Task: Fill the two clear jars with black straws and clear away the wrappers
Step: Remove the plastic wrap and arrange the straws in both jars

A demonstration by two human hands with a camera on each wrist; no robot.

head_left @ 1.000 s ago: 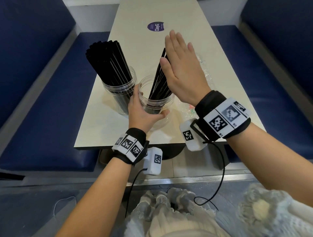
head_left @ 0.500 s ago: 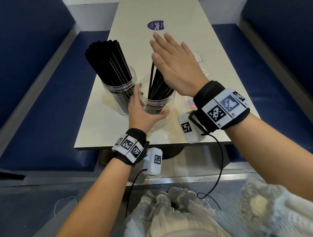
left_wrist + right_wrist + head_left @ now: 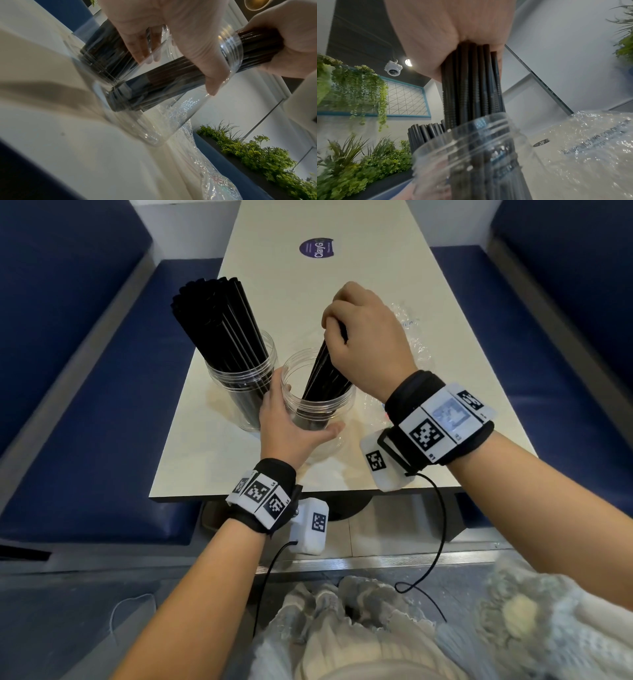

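Gripping the upper part of a bundle of thin black plastic straws [image 3: 327,371], the right hand [image 3: 368,337] has its fingers curled tight around them while their lower ends stand inside the nearer clear round plastic jar [image 3: 318,409], leaning toward its right wall. The left hand [image 3: 291,426] wraps that jar from the near-left side, thumb along the front wall and fingers reaching round between the two jars. This jar sits a little in from the near edge of the pale rectangular table [image 3: 212,470], and its bundle fills only part of the opening. Touching or nearly touching it on the left, toward the table's left edge, stands the second clear round plastic jar [image 3: 239,392], packed with a dense sheaf of black straws [image 3: 219,320] leaning away to the left. Crinkled clear plastic wrappers [image 3: 409,337] lie beyond and beside the right hand toward the right edge, not yet cleared. The likely trouble, as I judge it: if the right hand lets go while the bundle leans, the loose straws can fan out, tip over the rim and scatter onto the table or roll off the near edge. A pull on the straws could tilt the light jar if the left hand slackens, and the left knuckles could nudge the full jar, which looks top-heavy, toward the left edge. The wrappers are slippery and could slide off when swept.
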